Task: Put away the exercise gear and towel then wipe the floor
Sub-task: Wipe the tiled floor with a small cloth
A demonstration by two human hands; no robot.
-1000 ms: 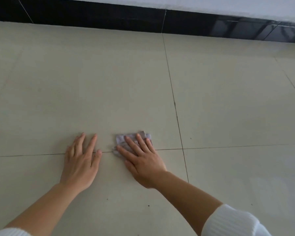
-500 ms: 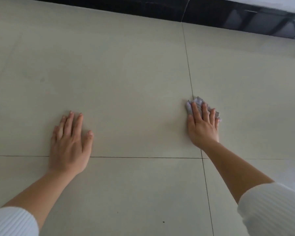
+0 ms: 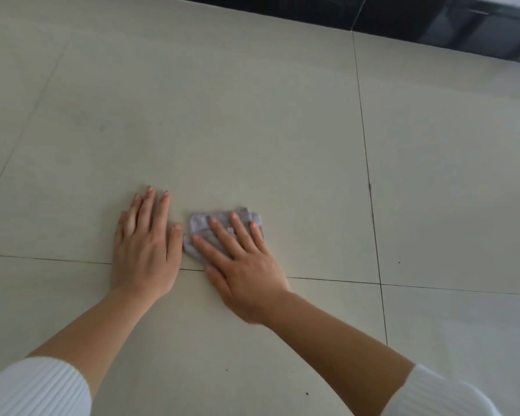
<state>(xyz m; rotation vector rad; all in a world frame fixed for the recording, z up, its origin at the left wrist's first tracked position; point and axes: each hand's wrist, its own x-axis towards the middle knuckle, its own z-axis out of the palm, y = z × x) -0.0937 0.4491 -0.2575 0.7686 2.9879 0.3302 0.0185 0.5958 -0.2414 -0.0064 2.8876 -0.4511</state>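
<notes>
Two hands are resting on the pale tiled floor (image 3: 252, 115), in the lower middle of the frame, and I am seeing both of them from above. The left hand (image 3: 146, 250) is lying flat with its fingers straight and together; it is holding nothing and is only leaning on the tile. The right hand (image 3: 243, 265) is also flat and is pressing a small grey cloth (image 3: 200, 223) to the floor with spread, straight fingers (image 3: 222, 235). It is not gripping the cloth, only pushing it down.

The cloth is crumpled, and most of it is sitting under the right fingertips, ahead of the palm. Its long axis is running across the frame, left to right, rising a little toward the right. Its left end is lying just beside the left thumb; I cannot tell if they are touching.

So the right hand is the one working, and the left hand is closing the way to the left. I am judging that the coming stroke must go to the right or upward in the frame, over the tile toward the vertical grout line (image 3: 370, 187). Some dark specks (image 3: 226, 369) are waiting lower in the frame, between the forearms, so the wiping is not yet finished.
</notes>
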